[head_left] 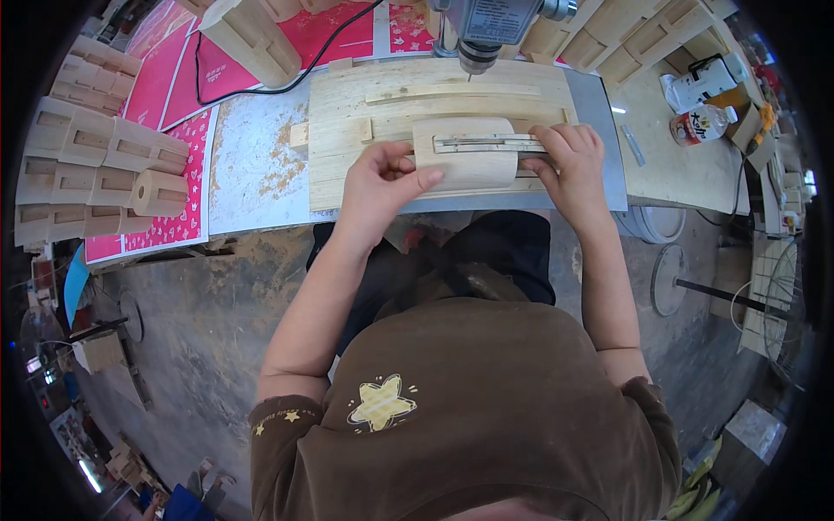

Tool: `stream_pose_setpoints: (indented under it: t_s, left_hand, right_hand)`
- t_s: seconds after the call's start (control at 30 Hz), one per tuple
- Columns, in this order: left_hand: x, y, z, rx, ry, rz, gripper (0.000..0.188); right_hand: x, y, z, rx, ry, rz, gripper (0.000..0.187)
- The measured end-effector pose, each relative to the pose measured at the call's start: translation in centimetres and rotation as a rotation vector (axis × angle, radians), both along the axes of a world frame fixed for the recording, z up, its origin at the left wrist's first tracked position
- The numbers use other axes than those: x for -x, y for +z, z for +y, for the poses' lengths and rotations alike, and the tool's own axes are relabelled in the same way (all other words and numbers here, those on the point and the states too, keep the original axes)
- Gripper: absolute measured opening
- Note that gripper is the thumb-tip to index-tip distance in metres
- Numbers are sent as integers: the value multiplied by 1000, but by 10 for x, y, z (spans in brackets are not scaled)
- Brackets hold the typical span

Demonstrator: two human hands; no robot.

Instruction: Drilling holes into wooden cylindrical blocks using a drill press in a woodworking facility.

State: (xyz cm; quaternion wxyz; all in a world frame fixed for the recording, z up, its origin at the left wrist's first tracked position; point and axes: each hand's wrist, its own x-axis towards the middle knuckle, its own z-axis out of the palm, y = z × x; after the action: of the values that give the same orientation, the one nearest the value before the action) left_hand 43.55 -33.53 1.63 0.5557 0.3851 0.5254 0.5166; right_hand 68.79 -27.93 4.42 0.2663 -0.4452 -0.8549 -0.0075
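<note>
Before the drill (pixel 483 39), the wooden block (pixel 476 172) runs left to right. Left hand (pixel 382 181) grips its left end; right hand (pixel 569 168) pinches the strip (pixel 486 144).

The rounded block (pixel 473 174) is pale cream with faint wood grain, and the narrow strip (pixel 495 146) is off-white with dark lines along its length. Beneath, the board (pixel 334 182) is straw-yellow. The bench (pixel 261 182) shows whitish, mottled with tan; the sheeting (pixel 347 43) is bright pinkish red with white figures. The cable (pixel 252 92) is black. A pale yellow star, outlined in white, marks the brown shirt (pixel 504 399).
</note>
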Motion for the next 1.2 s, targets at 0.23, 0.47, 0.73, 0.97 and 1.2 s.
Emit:
stream_pose_setpoints:
  t_s: [0.23, 0.47, 0.73, 0.97, 1.2]
  left_hand:
    - [-21, -35, 12, -540, 56, 996, 77]
    - [3, -50, 46, -593, 224, 1133, 72]
    - [15, -49, 43, -576, 207, 1155, 64]
    - [15, -46, 43, -568, 174, 1167, 62]
    - [17, -49, 42, -566, 168, 1187, 62]
  right_hand:
    - [2, -14, 35, 2, -149, 88, 46]
    - [30, -13, 54, 11, -176, 26, 48]
    - [-4, 32, 69, 0, 25, 644, 39]
    - [21, 164, 149, -151, 86, 756, 32]
    - [9, 157, 71, -137, -149, 450, 33]
